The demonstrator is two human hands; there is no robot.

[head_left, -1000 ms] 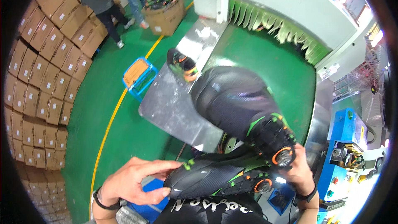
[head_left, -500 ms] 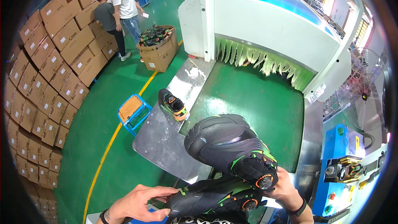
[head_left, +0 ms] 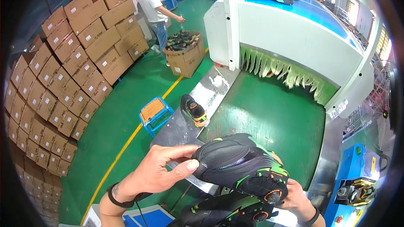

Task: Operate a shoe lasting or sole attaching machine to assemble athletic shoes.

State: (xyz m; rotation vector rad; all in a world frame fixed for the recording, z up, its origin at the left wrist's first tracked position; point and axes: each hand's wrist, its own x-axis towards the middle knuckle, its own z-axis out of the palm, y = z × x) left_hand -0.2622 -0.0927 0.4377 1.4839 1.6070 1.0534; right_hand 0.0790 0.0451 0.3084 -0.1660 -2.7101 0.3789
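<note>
Two black shoes with green and orange trim and round dials are in front of me, one above the other. My left hand [head_left: 162,172] pinches the toe of the upper shoe [head_left: 229,159] between thumb and fingers. At the heel end, my right hand [head_left: 294,197] is closed on the upper shoe, its fingers partly hidden behind it. The lower shoe [head_left: 210,210] is just below, near my body; whether the right hand also grips it, I cannot tell. A third shoe [head_left: 195,110] stands on the metal ledge [head_left: 181,128] beyond my left hand.
A green conveyor belt [head_left: 256,109] runs under a fringed curtain [head_left: 290,73] into a white machine. Left of the ledge stands a blue-framed stool [head_left: 155,111]. Cartons [head_left: 80,54] are stacked at left. A person [head_left: 153,12] stands by an open carton of shoes [head_left: 185,61].
My left hand has moved up from the lower shoe's toe to the upper shoe's toe. The upper shoe sits slightly lower in view. One of the two people is now mostly hidden.
</note>
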